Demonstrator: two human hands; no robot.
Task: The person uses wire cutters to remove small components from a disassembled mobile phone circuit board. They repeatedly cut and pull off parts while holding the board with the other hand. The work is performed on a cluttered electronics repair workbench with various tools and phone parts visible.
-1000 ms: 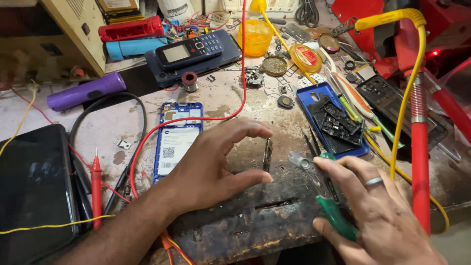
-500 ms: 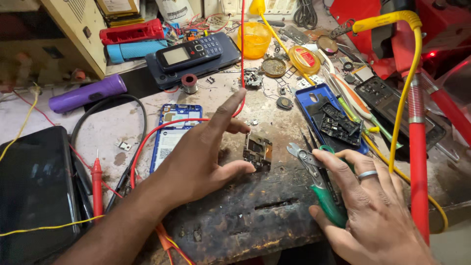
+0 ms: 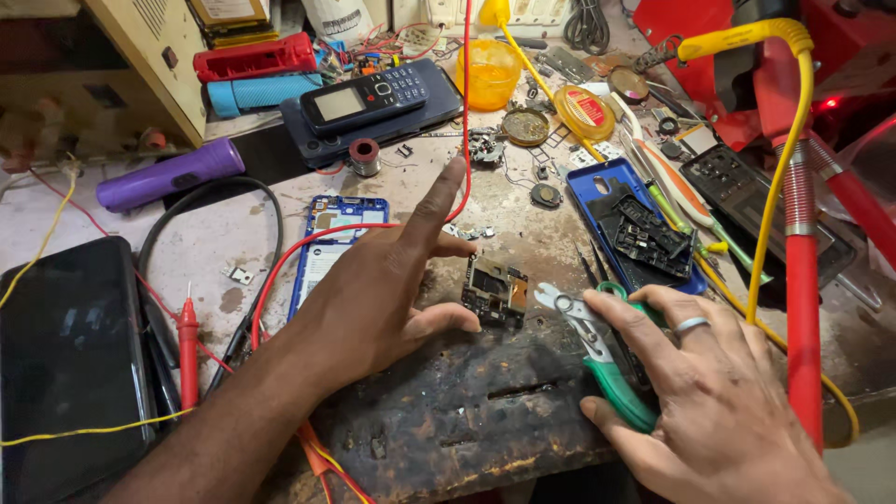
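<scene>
My left hand [image 3: 373,299] rests on the scorched work block [image 3: 467,411], fingers spread and index finger raised. Its thumb and a fingertip touch the left edge of a small phone circuit board [image 3: 499,291] lying flat on the block. My right hand [image 3: 709,392], with a ring on one finger, grips green-handled cutters [image 3: 611,383]. Their metal jaws point left, just right of the board.
A blue phone frame [image 3: 327,243] lies behind my left hand under a red wire. A blue back cover [image 3: 597,187] holding black parts lies at right. Around are a keypad phone [image 3: 369,98], a purple torch [image 3: 168,175], a dark tablet [image 3: 65,364], a red probe [image 3: 188,350] and a red tool [image 3: 803,280].
The circuit board, held on edge between my left thumb and fingers a second ago, now lies flat. My left fingers have spread. My right hand brought the cutters closer to the board.
</scene>
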